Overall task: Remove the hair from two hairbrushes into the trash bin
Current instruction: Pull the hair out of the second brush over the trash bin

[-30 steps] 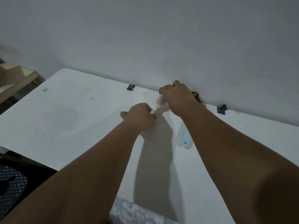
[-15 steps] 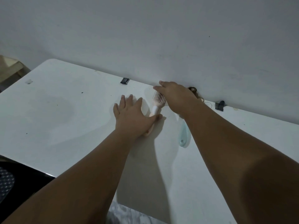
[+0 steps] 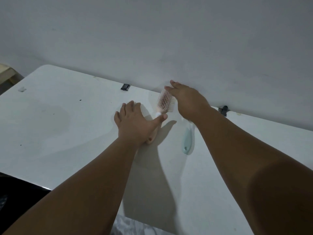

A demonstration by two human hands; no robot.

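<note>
A pink hairbrush (image 3: 165, 102) lies on the white table (image 3: 59, 124), bristles up, its head toward the wall. My left hand (image 3: 133, 123) lies flat over its handle with fingers spread and the thumb against the brush's neck. My right hand (image 3: 187, 100) hovers over the right side of the brush head with fingers straight; its palm side is hidden. A light blue hairbrush (image 3: 187, 139) lies to the right, its head hidden under my right wrist. No hair clump shows.
The table's far edge meets a plain wall, with two black clips (image 3: 125, 86) (image 3: 223, 110) along it. A dark bin or bag (image 3: 13, 192) sits below the table's near left edge. A wooden piece (image 3: 6, 72) stands at far left.
My left hand went from gripping the pink handle to lying flat on it. My right hand's fingers uncurled and lifted above the bristles. The hair clump seen by the wall is now out of sight.
</note>
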